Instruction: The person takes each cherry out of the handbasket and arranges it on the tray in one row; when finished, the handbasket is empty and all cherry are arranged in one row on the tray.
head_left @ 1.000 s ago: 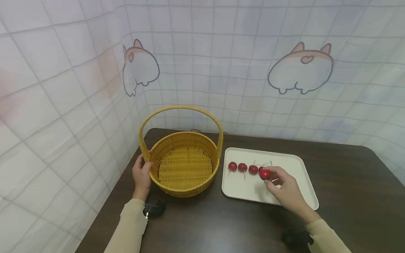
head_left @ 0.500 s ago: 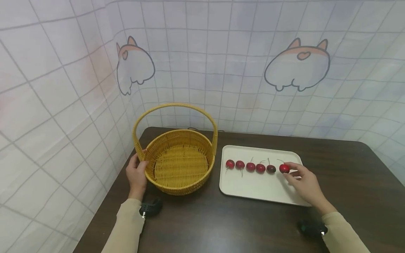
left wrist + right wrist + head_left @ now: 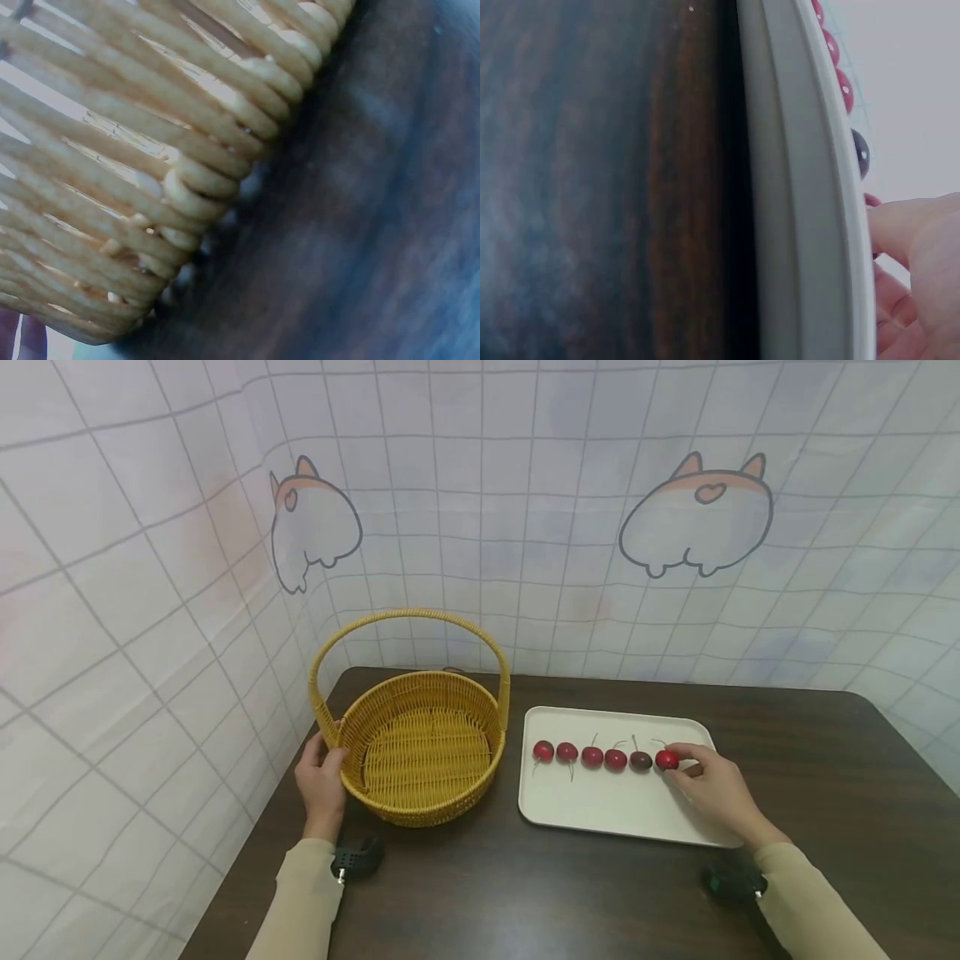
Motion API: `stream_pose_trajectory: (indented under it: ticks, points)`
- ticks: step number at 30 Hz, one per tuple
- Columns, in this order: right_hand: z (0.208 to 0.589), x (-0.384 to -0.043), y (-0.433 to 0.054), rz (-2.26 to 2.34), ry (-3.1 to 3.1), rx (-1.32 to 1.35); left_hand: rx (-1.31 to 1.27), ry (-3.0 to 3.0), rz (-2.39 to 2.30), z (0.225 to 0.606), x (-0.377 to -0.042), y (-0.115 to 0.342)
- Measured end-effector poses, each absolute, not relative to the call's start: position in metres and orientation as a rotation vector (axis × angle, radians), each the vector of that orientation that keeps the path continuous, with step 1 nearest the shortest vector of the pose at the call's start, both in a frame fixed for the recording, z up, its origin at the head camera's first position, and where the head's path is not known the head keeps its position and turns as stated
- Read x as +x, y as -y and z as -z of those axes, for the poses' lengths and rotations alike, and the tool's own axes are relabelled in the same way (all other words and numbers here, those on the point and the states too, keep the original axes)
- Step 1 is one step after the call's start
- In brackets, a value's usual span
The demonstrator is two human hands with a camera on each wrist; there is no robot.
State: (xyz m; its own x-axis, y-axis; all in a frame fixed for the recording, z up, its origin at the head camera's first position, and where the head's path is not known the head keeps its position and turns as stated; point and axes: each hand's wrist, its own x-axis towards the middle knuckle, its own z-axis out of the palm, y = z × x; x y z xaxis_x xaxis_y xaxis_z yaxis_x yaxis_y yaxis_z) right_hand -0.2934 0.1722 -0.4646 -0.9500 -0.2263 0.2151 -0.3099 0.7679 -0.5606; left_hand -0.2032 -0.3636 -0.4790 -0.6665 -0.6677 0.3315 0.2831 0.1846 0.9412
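My right hand pinches a bright red cherry between thumb and fingers, at the right end of a row of cherries on a white tray. A darker cherry lies just left of it. In the right wrist view, the fingers reach past the tray's rim and hide most of the pinched cherry. My left hand grips the side of a yellow wicker basket by the foot of its handle, thumb at the rim. The left wrist view shows the basket's woven wall up close.
More red cherries, one of them mid-row, line the tray, stems on. Both stand on a dark wooden table, the basket left of the tray. A grid-patterned cloth hangs behind and along the left. The basket's tall handle arches over it.
My right hand has carried the red cherry rightward, from over the row's middle to its right end, then slightly down beside the dark cherry. The left hand keeps its hold on the basket.
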Motion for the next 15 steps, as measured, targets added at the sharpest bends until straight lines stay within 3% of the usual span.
stream_pose_trajectory:
  ticks: [8,15]
  points:
    - [0.467,-0.297,-0.174,-0.947,2.868,0.388,0.348,1.679,1.536,0.479,-0.209,0.363]
    - [0.466,-0.295,-0.175,-0.994,2.896,0.382,0.324,1.71,1.577,0.454,-0.197,0.349]
